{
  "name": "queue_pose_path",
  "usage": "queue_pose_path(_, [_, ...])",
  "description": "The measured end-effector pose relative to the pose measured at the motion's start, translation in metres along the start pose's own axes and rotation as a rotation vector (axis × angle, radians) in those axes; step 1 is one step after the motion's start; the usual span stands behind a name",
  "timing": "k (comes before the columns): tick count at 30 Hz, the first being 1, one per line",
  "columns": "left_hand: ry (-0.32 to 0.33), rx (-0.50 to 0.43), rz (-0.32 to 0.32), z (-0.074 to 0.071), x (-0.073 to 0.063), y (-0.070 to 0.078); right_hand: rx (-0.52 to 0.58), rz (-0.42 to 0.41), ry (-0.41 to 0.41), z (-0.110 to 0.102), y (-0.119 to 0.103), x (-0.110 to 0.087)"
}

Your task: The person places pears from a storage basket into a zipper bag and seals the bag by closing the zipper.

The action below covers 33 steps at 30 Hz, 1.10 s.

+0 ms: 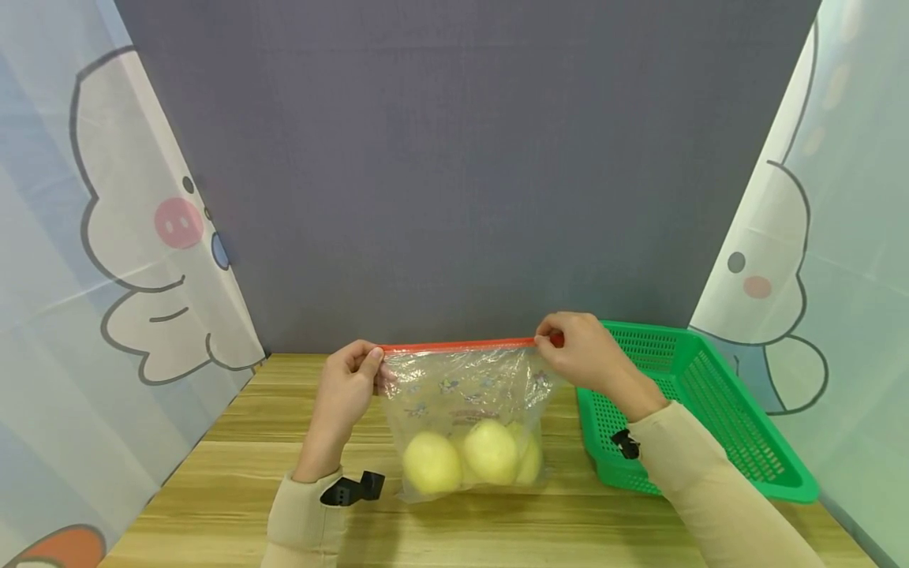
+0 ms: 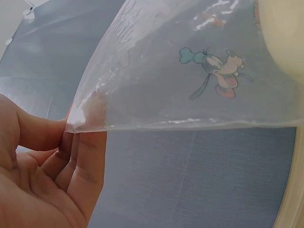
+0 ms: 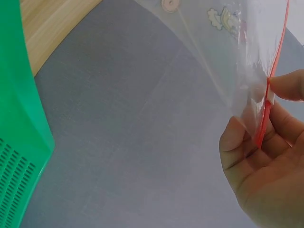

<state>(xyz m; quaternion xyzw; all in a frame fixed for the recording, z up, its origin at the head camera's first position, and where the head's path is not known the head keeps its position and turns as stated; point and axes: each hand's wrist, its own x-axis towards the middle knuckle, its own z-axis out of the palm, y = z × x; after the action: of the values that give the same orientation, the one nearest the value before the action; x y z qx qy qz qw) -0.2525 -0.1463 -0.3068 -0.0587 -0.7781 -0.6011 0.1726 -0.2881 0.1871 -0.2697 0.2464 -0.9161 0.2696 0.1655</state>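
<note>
A clear resealable zipper bag (image 1: 454,398) with a red strip along its top (image 1: 461,345) hangs upright, stretched between both hands. Inside, at its bottom, sit three round pale-yellow fruits (image 1: 432,462); their exact kind is not clear. Small cartoon prints (image 2: 218,71) mark the plastic. My left hand (image 1: 348,386) pinches the bag's top left corner between thumb and fingers. At the opposite corner, my right hand (image 1: 585,351) pinches the red strip (image 3: 263,121) by its end. Whether the bag's bottom touches the table cannot be told.
A green perforated plastic basket (image 1: 746,394) stands on the right of the wooden table (image 1: 234,473), partly behind my right forearm. Behind the table rises a dark grey panel (image 1: 461,173). Curtains with cartoon animals (image 1: 142,197) hang at both sides.
</note>
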Motion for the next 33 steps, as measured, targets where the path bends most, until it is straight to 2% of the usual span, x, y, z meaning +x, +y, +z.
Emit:
queue_pose_path(24, [-0.003, -0.007, -0.002, 0.001, 0.000, -0.001, 0.004, 0.043, 0.001, -0.011, 0.016, -0.011])
queue_pose_path(29, [-0.009, -0.024, 0.001, 0.000, 0.000, -0.002, 0.067, 0.069, -0.068, -0.010, 0.019, -0.014])
queue_pose_path(33, [-0.020, -0.036, -0.002, 0.001, 0.001, -0.002, 0.163, 0.093, -0.150, -0.012, 0.023, -0.016])
